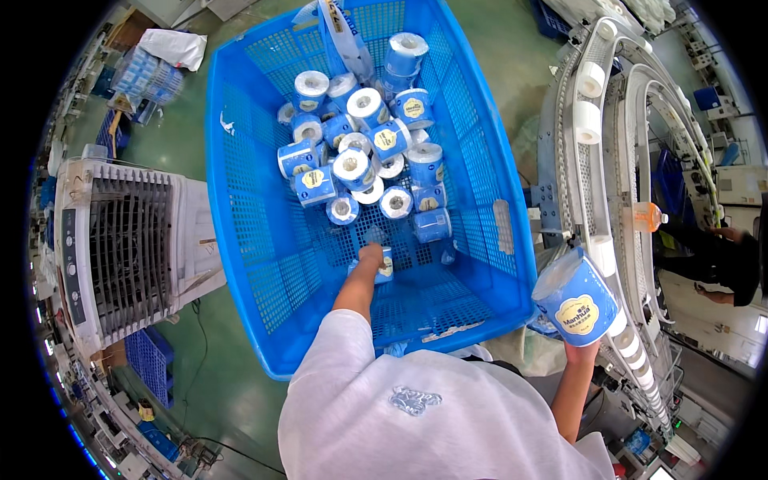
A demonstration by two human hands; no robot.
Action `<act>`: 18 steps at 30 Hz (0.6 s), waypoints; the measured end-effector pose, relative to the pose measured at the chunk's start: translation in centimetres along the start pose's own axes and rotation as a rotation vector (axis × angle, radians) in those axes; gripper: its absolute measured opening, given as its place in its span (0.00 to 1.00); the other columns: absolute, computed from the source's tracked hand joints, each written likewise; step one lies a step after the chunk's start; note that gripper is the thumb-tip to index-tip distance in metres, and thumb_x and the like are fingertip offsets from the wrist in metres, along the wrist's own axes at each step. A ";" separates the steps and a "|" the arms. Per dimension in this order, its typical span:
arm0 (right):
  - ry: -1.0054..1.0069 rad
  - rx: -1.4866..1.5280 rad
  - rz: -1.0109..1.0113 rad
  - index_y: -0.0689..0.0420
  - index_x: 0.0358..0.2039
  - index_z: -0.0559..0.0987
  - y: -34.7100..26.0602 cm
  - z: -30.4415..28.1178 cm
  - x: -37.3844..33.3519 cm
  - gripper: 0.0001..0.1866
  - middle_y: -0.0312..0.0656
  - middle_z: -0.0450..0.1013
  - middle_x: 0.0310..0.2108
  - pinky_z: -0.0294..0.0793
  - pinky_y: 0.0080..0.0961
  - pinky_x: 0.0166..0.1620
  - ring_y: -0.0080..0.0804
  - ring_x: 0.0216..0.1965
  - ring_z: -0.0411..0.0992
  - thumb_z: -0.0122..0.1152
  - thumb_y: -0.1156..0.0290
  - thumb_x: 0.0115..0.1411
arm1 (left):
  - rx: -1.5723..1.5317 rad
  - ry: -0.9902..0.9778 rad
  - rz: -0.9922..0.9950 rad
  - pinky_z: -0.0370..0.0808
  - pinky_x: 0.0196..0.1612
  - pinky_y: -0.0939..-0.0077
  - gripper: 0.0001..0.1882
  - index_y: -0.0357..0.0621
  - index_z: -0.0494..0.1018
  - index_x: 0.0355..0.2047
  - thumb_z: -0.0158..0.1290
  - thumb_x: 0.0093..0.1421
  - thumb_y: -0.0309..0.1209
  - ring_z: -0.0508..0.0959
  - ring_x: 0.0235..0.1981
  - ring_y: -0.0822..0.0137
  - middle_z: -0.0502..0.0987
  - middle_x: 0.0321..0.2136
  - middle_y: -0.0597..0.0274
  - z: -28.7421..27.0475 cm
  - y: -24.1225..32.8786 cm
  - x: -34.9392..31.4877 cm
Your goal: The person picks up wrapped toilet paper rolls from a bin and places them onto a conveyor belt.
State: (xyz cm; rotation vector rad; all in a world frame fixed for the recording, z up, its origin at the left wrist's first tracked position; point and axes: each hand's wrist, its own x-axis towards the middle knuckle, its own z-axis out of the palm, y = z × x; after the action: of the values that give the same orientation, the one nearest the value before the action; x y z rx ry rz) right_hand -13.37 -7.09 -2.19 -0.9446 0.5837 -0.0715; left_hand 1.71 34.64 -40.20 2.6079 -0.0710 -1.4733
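Note:
A large blue plastic basket [228, 264] stands in front of me, with several blue-wrapped toilet paper rolls [352, 166] heaped toward its far side. My left hand [371, 255] reaches down inside the near half. Its fingers are curled round one wrapped toilet paper roll [386, 270], partly hidden by the hand and forearm. Outside the basket's right wall, my right hand [582, 352] holds up another wrapped toilet paper roll [578, 300] from below; its blue film has a pale label, and loose clear film covers the left end.
To the right curves a conveyor [564, 160] carrying unwrapped white rolls [588, 122]. An orange bottle [648, 217] stands on it. A person in dark clothes [712, 256] is beyond. On the left are an air cooler [128, 248] and a blue pallet [150, 364] on the green floor.

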 end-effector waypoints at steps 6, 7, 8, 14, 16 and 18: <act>0.004 0.138 0.062 0.55 0.54 0.65 1.7 3.6 0.8 0.23 0.42 0.65 0.52 0.65 0.43 0.52 0.41 0.52 0.64 0.44 0.57 0.61 | -0.639 0.007 0.356 0.71 0.32 0.70 0.23 0.41 0.77 0.31 0.60 0.46 0.49 0.75 0.27 0.67 0.78 0.26 0.59 -2.3 -3.7 -1.9; -0.001 0.175 0.101 0.54 0.53 0.65 2.3 2.9 1.5 0.23 0.41 0.65 0.52 0.65 0.43 0.52 0.41 0.52 0.64 0.44 0.57 0.61 | -0.823 -0.116 0.374 0.69 0.29 0.79 0.20 0.40 0.76 0.35 0.58 0.51 0.44 0.71 0.25 0.77 0.76 0.25 0.67 -4.1 -3.5 -2.8; -0.094 0.222 0.124 0.53 0.53 0.66 2.5 3.7 2.0 0.22 0.41 0.65 0.52 0.66 0.42 0.52 0.40 0.51 0.64 0.44 0.56 0.61 | -0.982 -0.205 0.431 0.68 0.28 0.81 0.18 0.41 0.75 0.36 0.56 0.53 0.43 0.70 0.24 0.78 0.75 0.26 0.68 -6.4 -3.0 -4.9; -0.205 0.418 0.267 0.49 0.50 0.69 2.9 9.0 4.7 0.21 0.37 0.68 0.49 0.71 0.35 0.46 0.36 0.49 0.67 0.46 0.53 0.59 | -1.454 -0.266 0.760 0.65 0.26 0.84 0.14 0.43 0.71 0.36 0.48 0.60 0.41 0.67 0.20 0.79 0.73 0.25 0.70 -14.0 -0.2 -13.2; -0.329 0.420 0.281 0.50 0.49 0.69 2.8 10.1 4.9 0.22 0.38 0.68 0.49 0.72 0.33 0.45 0.38 0.49 0.67 0.47 0.52 0.58 | -1.456 -0.108 0.785 0.65 0.26 0.84 0.15 0.43 0.70 0.36 0.49 0.58 0.41 0.69 0.22 0.79 0.73 0.26 0.70 -14.4 0.8 -14.3; -0.380 0.504 0.334 0.51 0.49 0.69 3.0 10.2 5.3 0.22 0.40 0.68 0.49 0.72 0.34 0.44 0.38 0.48 0.67 0.48 0.53 0.58 | -1.484 -0.019 0.770 0.66 0.27 0.85 0.15 0.43 0.70 0.37 0.50 0.58 0.41 0.71 0.23 0.79 0.73 0.27 0.70 -15.1 2.5 -16.8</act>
State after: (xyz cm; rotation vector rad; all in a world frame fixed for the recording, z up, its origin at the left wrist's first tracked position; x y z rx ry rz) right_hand -4.37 0.70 -2.32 -0.3469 0.3369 0.2472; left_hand 6.00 35.59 -17.91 1.1245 0.0216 -0.7038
